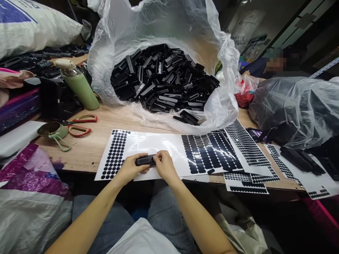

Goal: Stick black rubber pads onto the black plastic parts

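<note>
My left hand [130,167] and my right hand [164,164] both grip one small black plastic bar [145,160], one at each end, just above the near edge of the wooden table [87,151]. Under the hands lies a white backing sheet [148,144] with round black stickers on its left side. A second sheet of oval black stickers [209,153] lies to the right. Behind them a clear plastic bag [169,70] lies open, full of several more black plastic bars.
A green flask [79,84] stands at the left, with a green cup lid [53,131] and red-handled scissors [79,125] in front of it. More sticker sheets [249,148] and a grey plastic bag [296,106] fill the right. A person sits at the far right.
</note>
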The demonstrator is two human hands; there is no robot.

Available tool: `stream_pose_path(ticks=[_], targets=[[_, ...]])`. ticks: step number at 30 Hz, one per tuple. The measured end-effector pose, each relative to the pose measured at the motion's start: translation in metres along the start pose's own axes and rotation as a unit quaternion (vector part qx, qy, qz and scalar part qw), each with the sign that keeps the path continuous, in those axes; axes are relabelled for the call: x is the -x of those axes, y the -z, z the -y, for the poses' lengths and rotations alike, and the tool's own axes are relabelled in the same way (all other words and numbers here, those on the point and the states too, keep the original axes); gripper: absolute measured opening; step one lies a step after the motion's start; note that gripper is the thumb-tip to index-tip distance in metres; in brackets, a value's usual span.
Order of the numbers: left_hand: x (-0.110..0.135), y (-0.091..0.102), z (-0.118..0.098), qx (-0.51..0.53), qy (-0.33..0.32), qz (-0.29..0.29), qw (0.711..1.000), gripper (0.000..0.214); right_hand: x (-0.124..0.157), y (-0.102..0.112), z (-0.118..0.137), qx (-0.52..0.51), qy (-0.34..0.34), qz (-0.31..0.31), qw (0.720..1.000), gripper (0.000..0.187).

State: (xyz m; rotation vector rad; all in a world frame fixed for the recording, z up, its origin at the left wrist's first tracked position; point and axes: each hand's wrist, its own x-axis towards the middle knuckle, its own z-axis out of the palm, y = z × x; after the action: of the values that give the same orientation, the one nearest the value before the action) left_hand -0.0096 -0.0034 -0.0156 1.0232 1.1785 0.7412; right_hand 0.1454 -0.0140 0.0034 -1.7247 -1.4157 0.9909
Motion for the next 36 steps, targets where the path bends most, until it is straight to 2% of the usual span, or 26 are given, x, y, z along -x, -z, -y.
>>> stream_pose_path(ticks=[7, 9, 12, 14, 15, 17, 19, 25, 29, 33, 36], targets=[[-0.001, 0.000, 0.000, 0.002, 0.004, -0.006, 1.000, 0.070, 0.007, -0.006, 0.000, 0.041, 0.031, -0.010, 0.999, 0.010], [0.001, -0.001, -0.004, 0.000, 0.006, -0.006, 1.000, 0.069, 0.002, -0.001, -0.004, 0.059, 0.052, -0.023, 0.997, 0.006], [0.004, -0.004, -0.013, -0.018, 0.011, -0.007, 1.000, 0.069, -0.022, 0.027, -0.016, 0.138, 0.017, -0.092, 0.986, 0.024], [0.005, -0.009, -0.018, -0.037, 0.004, 0.008, 0.999, 0.067, -0.047, 0.054, -0.028, 0.226, -0.063, -0.163, 0.958, 0.029], [0.004, -0.012, -0.019, -0.045, -0.002, 0.019, 0.999, 0.066, -0.059, 0.067, -0.034, 0.239, -0.091, -0.181, 0.950, 0.032], [0.001, -0.019, -0.018, -0.057, -0.010, 0.037, 0.998, 0.063, -0.080, 0.088, -0.045, 0.252, -0.123, -0.186, 0.942, 0.036], [-0.004, -0.025, -0.015, -0.062, -0.004, 0.040, 0.997, 0.063, -0.093, 0.098, -0.053, 0.252, -0.136, -0.176, 0.942, 0.035], [-0.011, -0.030, -0.008, -0.049, 0.008, 0.027, 0.998, 0.061, -0.095, 0.100, -0.063, 0.235, -0.134, -0.152, 0.951, 0.021], [-0.010, -0.029, -0.010, -0.040, 0.009, 0.033, 0.999, 0.060, -0.095, 0.100, -0.064, 0.218, -0.130, -0.161, 0.954, 0.024], [-0.010, -0.030, -0.010, -0.040, 0.011, 0.035, 0.999, 0.061, -0.098, 0.105, -0.060, 0.188, -0.126, -0.156, 0.961, 0.018], [-0.010, -0.030, -0.011, -0.044, 0.014, 0.033, 0.998, 0.062, -0.085, 0.107, -0.052, 0.152, -0.103, -0.157, 0.970, 0.017]])
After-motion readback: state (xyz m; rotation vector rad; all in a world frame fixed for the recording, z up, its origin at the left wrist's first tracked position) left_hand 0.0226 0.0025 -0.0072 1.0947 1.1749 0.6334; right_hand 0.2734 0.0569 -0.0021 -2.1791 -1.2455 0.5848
